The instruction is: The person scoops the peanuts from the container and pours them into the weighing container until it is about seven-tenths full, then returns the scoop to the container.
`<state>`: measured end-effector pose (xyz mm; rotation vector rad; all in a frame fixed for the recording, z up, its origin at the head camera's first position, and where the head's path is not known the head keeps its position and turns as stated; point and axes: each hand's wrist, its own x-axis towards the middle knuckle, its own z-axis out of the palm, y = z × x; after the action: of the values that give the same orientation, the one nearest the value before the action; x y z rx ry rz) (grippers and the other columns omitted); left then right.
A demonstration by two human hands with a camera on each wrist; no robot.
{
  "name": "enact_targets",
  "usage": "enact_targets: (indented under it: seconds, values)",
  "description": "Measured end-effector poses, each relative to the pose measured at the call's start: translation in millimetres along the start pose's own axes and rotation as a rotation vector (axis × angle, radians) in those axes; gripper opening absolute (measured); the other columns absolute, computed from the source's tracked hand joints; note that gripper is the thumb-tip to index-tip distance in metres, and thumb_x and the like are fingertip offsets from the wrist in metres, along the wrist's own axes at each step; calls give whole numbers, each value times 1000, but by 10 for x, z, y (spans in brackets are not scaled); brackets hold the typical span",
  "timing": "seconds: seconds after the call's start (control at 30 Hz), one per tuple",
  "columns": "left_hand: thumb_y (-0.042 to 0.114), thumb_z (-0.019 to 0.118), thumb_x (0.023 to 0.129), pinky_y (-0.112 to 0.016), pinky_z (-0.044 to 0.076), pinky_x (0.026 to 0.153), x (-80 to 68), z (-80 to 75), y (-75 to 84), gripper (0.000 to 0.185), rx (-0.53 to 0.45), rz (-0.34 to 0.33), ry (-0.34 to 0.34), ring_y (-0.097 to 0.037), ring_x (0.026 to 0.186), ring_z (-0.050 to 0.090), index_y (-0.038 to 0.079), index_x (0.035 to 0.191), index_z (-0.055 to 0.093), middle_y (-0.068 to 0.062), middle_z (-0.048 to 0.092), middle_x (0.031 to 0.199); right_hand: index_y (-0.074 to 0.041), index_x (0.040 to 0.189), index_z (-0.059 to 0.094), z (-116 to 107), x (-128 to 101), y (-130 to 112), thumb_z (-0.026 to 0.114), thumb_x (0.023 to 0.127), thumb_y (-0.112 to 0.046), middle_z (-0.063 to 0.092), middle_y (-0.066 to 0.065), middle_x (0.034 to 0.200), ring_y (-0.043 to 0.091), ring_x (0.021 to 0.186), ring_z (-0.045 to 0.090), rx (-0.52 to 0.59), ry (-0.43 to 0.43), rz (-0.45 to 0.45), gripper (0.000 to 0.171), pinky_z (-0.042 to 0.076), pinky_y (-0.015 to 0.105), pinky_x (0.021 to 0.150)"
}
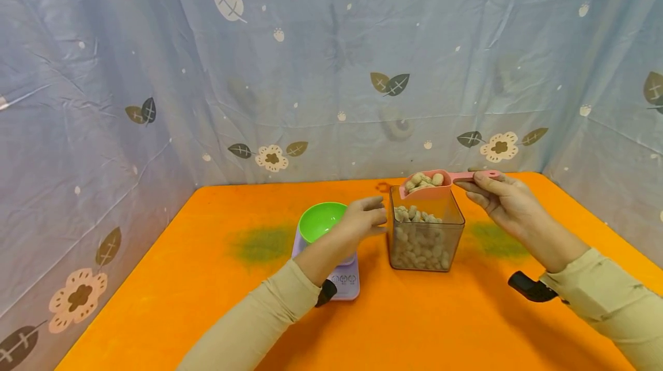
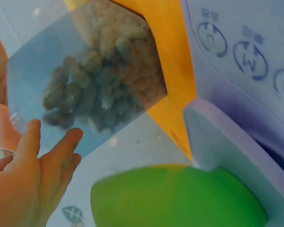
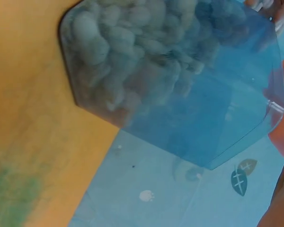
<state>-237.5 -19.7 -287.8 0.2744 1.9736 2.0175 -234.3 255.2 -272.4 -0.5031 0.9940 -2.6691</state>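
Observation:
My right hand point(image 1: 510, 201) pinches the handle of a pink scoop point(image 1: 440, 190) between thumb and fingers. Unshelled peanuts point(image 1: 422, 181) fill the scoop, which is held over the mouth of a clear, brownish square container point(image 1: 452, 238). More peanuts point(image 1: 416, 247) lie inside, roughly halfway up its walls. My left hand point(image 1: 359, 221) reaches across with fingers loosely extended and holds nothing; its fingertips point(image 2: 72, 136) are right at the container's near-left side. Under that forearm, a green bowl point(image 1: 318, 218) sits on a lilac kitchen scale point(image 1: 352, 287), partly hidden by the arm.
An orange cloth point(image 1: 207, 302) with greenish stains covers the table. A blue curtain point(image 1: 331, 72) patterned with leaves and flowers hangs behind it and along both sides. Dark camera mounts point(image 1: 530, 287) stick out beneath the wrists.

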Motion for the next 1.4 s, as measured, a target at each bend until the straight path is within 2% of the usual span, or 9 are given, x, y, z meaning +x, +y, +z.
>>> enact_targets:
  seconds: [0.27,0.43,0.6,0.77,0.9,1.03,1.27,1.33,1.4]
  values:
    - [1,47,100,-43,47,101,-167,-231,82,51,48,46,17,-40,128,46,-4,149,31,-25,39,147,10,101,66,120,93,48,42,101,2,70,23,99,28,96,70,-19,-18,5,25,58,30,79]
    - [2,52,98,-44,46,102,-271,-380,140,53,103,57,77,-37,128,47,-4,147,35,-23,42,145,11,101,67,186,152,97,41,101,1,70,23,99,28,97,70,-11,-30,27,27,58,29,77]
    - [1,50,98,-48,43,103,-337,-558,175,50,147,92,136,-37,130,45,-5,146,37,-23,45,144,9,99,67,260,204,161,46,100,1,71,21,97,26,93,71,-45,-7,36,23,58,28,76]
    - [-1,51,97,-49,40,106,-410,-717,178,49,276,135,230,-38,129,46,-4,144,41,-22,47,143,7,96,68,326,258,234,50,98,0,72,20,94,24,89,72,-88,33,39,20,58,27,75]
    - [-4,52,95,-49,36,109,-441,-827,133,51,396,157,296,-42,132,39,-6,144,39,-24,42,145,7,97,66,358,292,291,51,97,1,72,20,93,23,86,72,-86,51,51,16,58,27,73]
    - [-4,53,94,-52,37,108,-444,-940,66,55,474,128,329,-46,133,36,-9,145,34,-27,35,148,6,99,63,397,331,347,52,97,2,71,20,92,24,85,72,-84,63,59,12,59,28,72]
    - [-1,52,94,-53,34,109,-427,-1105,-48,58,531,36,347,-47,134,34,-11,146,28,-31,32,148,4,96,64,477,407,451,53,97,1,71,17,92,22,85,72,-152,109,97,11,58,25,71]
    - [-1,52,94,-53,37,107,-426,-1135,-77,58,520,14,344,-46,134,35,-13,146,28,-33,33,147,4,96,63,498,419,483,53,97,1,71,16,92,21,84,72,-178,115,98,11,58,24,71]
    - [-2,50,94,-51,43,102,-430,-1153,-99,57,489,-4,331,-45,128,42,-15,145,27,-35,34,145,3,96,64,518,431,515,53,97,0,72,15,91,19,84,72,-222,120,96,11,58,23,71]
